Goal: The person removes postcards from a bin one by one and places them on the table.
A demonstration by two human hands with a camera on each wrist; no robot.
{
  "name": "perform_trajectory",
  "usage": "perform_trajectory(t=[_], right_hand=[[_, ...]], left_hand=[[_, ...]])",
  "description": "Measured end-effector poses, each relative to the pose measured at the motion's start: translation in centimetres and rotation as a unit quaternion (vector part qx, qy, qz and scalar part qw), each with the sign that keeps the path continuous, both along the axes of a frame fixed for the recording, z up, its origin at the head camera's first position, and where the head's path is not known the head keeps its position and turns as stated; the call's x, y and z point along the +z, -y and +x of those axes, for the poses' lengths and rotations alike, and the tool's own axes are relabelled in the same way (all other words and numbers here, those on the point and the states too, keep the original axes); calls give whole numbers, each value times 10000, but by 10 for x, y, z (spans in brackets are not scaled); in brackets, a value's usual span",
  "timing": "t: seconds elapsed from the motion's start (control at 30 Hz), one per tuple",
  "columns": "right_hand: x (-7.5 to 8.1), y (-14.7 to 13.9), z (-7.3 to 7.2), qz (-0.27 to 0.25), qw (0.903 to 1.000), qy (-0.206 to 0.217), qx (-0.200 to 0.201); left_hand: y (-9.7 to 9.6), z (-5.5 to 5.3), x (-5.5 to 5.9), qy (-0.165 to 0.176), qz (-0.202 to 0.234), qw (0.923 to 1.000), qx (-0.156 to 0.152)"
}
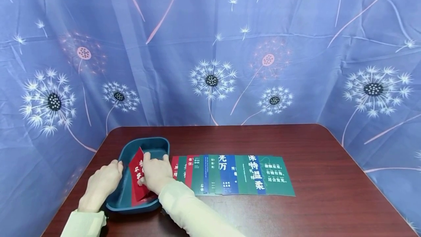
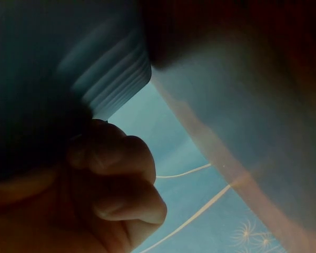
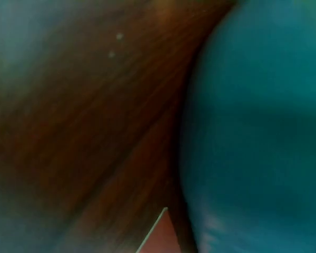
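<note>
A dark blue plastic tray (image 1: 119, 197) stands at the left of the table. My left hand (image 1: 100, 184) grips its left rim; in the left wrist view the curled fingers (image 2: 129, 158) sit against the tray's ribbed side. Inside the tray, my right hand (image 1: 158, 173) holds a red card (image 1: 137, 185) with white characters, tilted up on edge. More red card surface shows beneath it, low in the tray. The right wrist view catches the tray's outer wall (image 3: 258, 132) and a reddish card corner (image 3: 166, 237); the hand itself is out of that view.
An overlapping row of red, green and blue printed cards (image 1: 243, 175) lies right of the tray, its left end close to the right forearm. Beneath is a dark reddish wooden table (image 1: 315, 178). A blue dandelion-patterned cloth (image 1: 171, 65) hangs behind and along the sides.
</note>
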State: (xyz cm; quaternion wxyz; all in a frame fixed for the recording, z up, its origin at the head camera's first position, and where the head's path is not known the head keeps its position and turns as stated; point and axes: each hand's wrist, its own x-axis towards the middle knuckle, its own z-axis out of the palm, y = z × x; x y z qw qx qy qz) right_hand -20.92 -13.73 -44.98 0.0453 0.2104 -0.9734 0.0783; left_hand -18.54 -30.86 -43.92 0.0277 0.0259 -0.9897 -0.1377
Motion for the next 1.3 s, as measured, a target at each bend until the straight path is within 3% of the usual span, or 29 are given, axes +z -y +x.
perform_trajectory(t=[0.33, 0.47, 0.57, 0.7, 0.87, 0.93, 1.03, 1.13, 1.3], right_hand=[[5, -6, 0, -343, 9974, -514, 381], [10, -12, 1, -980, 9928, -486, 483], [18, -18, 2, -1723, 9827, -399, 541], [35, -34, 3, -2869, 9562, -129, 576], [55, -56, 4, -4254, 9036, 259, 436], [60, -66, 4, -4691, 8820, 237, 389], [65, -80, 3, -5126, 8579, 88, 353], [69, -96, 2, -5305, 8473, -118, 243], [69, -126, 0, -5523, 8336, -89, -38]], left_hand=[[0, -1, -2, -40, -6, 10000, 11], [-1, -2, -3, -51, 9, 10000, -12], [-1, -2, -4, -4, 12, 10000, -6], [1, -1, -3, -27, -8, 10000, 14], [1, -2, 0, -121, -49, 9999, 4], [1, -2, 1, -84, -75, 9999, 22], [1, -2, 1, 9, -109, 9999, 61], [1, -1, 1, -1, -122, 9999, 59], [1, -2, 0, 102, -104, 9999, 25]])
